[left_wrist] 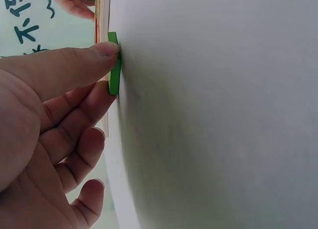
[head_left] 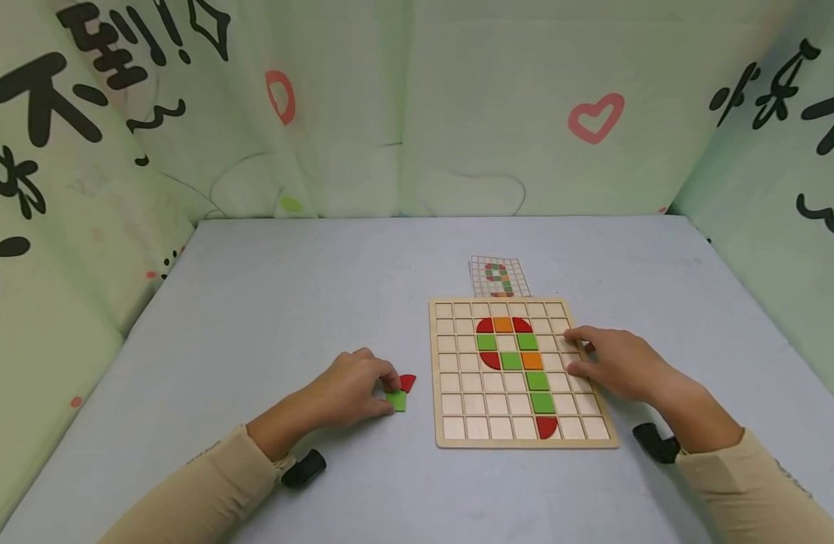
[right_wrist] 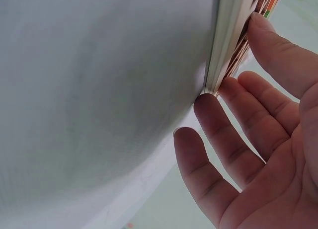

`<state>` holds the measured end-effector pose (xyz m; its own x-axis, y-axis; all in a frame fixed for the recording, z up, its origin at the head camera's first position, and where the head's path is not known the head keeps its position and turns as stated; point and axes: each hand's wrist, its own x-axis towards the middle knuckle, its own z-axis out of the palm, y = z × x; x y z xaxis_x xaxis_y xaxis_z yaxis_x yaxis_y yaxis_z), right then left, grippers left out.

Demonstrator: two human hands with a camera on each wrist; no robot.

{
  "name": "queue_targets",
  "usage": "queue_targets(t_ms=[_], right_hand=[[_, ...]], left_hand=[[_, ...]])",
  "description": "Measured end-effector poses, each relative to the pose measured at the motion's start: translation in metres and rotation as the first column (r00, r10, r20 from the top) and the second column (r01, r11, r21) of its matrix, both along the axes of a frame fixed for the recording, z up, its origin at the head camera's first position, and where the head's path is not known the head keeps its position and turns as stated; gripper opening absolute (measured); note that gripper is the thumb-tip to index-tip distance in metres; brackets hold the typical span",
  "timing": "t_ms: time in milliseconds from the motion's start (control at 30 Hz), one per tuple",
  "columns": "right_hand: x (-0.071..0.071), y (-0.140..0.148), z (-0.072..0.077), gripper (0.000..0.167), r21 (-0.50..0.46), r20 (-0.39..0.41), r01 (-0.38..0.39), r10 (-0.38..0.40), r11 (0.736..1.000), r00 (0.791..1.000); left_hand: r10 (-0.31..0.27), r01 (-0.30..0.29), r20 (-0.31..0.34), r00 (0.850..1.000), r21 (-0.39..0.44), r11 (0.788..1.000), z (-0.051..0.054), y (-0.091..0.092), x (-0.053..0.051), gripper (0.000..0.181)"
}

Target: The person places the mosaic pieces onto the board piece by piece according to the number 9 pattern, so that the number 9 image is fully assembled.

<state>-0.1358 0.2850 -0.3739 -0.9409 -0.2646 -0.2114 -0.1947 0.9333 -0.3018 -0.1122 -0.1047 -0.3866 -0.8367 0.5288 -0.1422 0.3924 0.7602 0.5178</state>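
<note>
A green square tile (head_left: 396, 401) lies at the left of the wooden grid board (head_left: 526, 443). My left hand (head_left: 345, 389) pinches this tile between thumb and finger; in the left wrist view its thin green edge (left_wrist: 114, 65) shows by the thumb tip. A red curved tile (head_left: 407, 383) sits against the green one. My right hand (head_left: 624, 363) rests at the board's right edge, thumb over the grid, other fingers loosely extended along the side. Red, green and orange tiles (head_left: 532, 360) form a 9-like figure in the board's cells. A dark red bit shows under the right hand, its shape partly hidden.
A pattern card (head_left: 500, 276) with a similar coloured figure lies behind the board, its near end covered by it. The white table (head_left: 308, 279) is bordered by pale green printed curtains (head_left: 417, 113). Black bands (head_left: 304, 469) are on both wrists.
</note>
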Motion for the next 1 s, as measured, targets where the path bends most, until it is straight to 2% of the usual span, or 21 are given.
queue_targets(t_ms=[367, 667, 1000], right_hand=[[0.0, 0.0, 0.002, 0.06, -0.011, 0.017, 0.001, -0.001, 1.0, 1.0], [0.0, 0.0, 0.002, 0.06, -0.01, 0.005, -0.009, 0.009, 1.0, 1.0], [0.0, 0.0, 0.002, 0.06, -0.007, 0.001, -0.006, 0.006, 1.0, 1.0]], left_hand=[[-0.051, 0.05, -0.035, 0.998, -0.018, 0.999, 0.001, 0.001, -0.001, 0.016], [-0.11, 0.11, -0.104, 0.989, 0.001, 0.994, 0.009, 0.007, -0.001, 0.015], [-0.129, 0.132, -0.121, 0.984, 0.019, 0.991, 0.013, 0.014, 0.0, 0.018]])
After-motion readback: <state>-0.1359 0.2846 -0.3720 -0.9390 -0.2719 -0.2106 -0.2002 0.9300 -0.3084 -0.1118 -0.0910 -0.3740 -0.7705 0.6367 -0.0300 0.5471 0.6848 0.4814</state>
